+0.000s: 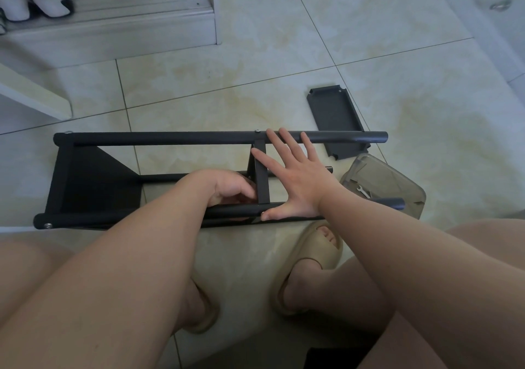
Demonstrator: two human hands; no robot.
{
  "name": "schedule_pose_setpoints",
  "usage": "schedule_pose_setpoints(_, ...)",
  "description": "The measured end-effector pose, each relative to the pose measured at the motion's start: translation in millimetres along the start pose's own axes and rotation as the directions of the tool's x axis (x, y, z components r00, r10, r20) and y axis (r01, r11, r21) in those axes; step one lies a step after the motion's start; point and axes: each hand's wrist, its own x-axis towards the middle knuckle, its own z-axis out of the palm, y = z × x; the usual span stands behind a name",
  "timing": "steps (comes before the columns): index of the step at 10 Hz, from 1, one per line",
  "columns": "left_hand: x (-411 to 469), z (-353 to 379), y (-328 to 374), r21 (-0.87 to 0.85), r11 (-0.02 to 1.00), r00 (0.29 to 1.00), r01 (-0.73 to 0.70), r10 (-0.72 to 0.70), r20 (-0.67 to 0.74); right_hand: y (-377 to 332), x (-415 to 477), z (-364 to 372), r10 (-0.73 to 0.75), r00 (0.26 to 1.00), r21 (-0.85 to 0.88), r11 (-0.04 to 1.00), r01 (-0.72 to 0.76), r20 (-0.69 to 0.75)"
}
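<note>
A black metal rack frame (159, 138) lies on its side on the tiled floor, with long tubes running left to right and a black shelf panel (93, 181) fitted at its left end. A narrow black crosspiece (261, 175) stands between the tubes near the middle. My left hand (227, 189) curls round the base of that crosspiece at the near tube. My right hand (295, 178) lies flat with fingers spread, fingertips on the far tube and thumb against the near tube.
A loose black shelf panel (335, 118) lies on the floor behind the frame at right. A clear plastic box (397, 186) with a small wrench (363, 192) sits at right. My feet in beige slippers (315, 257) are below. A shoe shelf (113, 19) stands at top left.
</note>
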Motion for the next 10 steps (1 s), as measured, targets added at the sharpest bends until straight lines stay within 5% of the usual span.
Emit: schedule_pose_setpoints(10,0.7,0.0,0.6,0.021,0.998,0.999,0.053,-0.053,-0.006,0.5,0.2,-0.1,-0.002,1.000,0.002,1.000,0.002,0.002)
